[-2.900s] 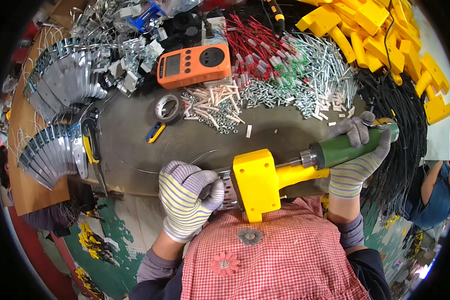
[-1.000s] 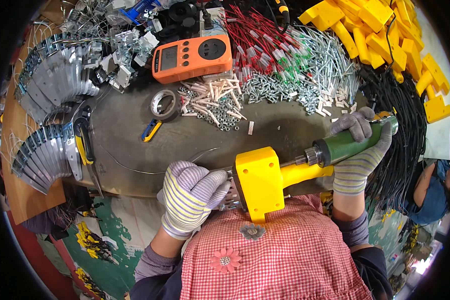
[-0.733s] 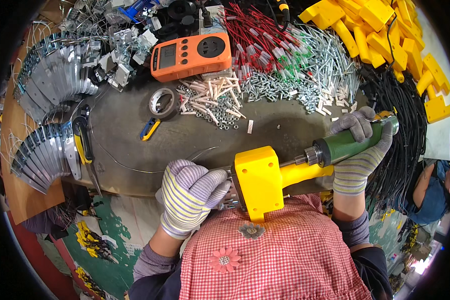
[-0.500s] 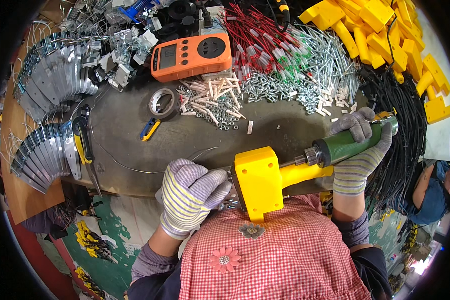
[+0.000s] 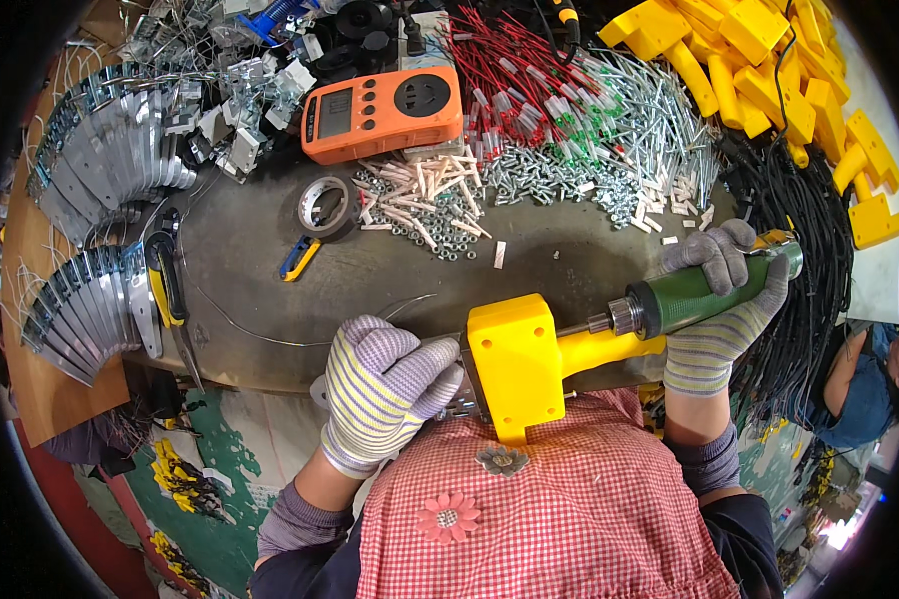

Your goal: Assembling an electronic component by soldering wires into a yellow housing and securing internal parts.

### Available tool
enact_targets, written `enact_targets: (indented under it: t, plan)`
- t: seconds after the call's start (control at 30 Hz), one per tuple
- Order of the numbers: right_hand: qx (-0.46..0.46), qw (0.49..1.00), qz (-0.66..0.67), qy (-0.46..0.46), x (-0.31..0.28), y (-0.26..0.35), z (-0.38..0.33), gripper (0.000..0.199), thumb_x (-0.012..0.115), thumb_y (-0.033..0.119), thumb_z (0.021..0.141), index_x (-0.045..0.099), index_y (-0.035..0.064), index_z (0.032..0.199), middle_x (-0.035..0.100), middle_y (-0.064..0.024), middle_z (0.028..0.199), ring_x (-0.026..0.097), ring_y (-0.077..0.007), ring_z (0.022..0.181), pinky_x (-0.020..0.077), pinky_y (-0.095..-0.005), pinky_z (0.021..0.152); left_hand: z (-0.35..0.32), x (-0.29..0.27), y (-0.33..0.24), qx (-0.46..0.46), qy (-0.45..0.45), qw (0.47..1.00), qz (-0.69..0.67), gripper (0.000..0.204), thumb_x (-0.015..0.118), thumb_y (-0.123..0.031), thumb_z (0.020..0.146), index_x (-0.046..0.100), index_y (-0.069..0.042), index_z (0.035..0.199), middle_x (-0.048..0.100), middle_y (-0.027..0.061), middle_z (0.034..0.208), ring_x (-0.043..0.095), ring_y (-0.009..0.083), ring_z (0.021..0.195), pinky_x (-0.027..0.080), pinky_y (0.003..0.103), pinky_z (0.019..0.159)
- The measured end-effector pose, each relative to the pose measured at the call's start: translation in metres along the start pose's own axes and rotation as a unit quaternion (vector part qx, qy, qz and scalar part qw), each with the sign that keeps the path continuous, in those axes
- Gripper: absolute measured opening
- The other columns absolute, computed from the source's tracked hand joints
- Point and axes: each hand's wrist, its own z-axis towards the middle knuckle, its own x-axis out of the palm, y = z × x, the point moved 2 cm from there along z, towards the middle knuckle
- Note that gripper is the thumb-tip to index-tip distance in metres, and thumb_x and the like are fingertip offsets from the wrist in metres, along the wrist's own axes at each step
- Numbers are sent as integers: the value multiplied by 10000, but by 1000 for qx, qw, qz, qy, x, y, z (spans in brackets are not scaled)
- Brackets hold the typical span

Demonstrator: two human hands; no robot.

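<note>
My left hand (image 5: 385, 389), in a striped knit glove, is closed at the left side of a yellow plastic housing with a handle (image 5: 517, 361). Some metal parts show between the fingers and the housing; the glove hides most of them. My right hand (image 5: 719, 319), gloved too, is wrapped round a green electric screwdriver (image 5: 684, 298). The tool lies nearly level, its chuck pointing left and its bit meeting the housing's right side above the handle. A screw (image 5: 571, 394) sticks out of the housing's lower right side.
Behind my hands lie an orange power meter (image 5: 382, 113), tape (image 5: 326, 208), a small cutter (image 5: 300, 259), screws (image 5: 544, 172) and red wires (image 5: 479, 60). Scissors (image 5: 173, 299) and metal blades (image 5: 80, 319) are at left; yellow housings (image 5: 759, 75) and black cables (image 5: 799, 260) at right.
The screwdriver and my right hand have shifted very slightly right and down. My left hand and the yellow housing hold almost the same place.
</note>
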Motion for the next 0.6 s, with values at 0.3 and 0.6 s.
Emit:
enact_targets:
  t: [0.3,0.6]
  plan:
    - [2,1000,15,16,1,-3,2,323,687,360,922,625,60,1026,315,86,630,331,-62,540,474,-296,882,9,-2,4,92,23,995,2,267,805,-90,662,735,-49,916,582,62,747,554,277,692,452,419,648]
    - [-4,999,11,38,6,-6,-2,276,678,323,940,626,74,1047,336,75,654,332,-73,567,471,-304,889,7,0,3,92,17,996,-10,245,790,-33,663,713,-31,896,574,75,715,555,291,654,448,422,620]
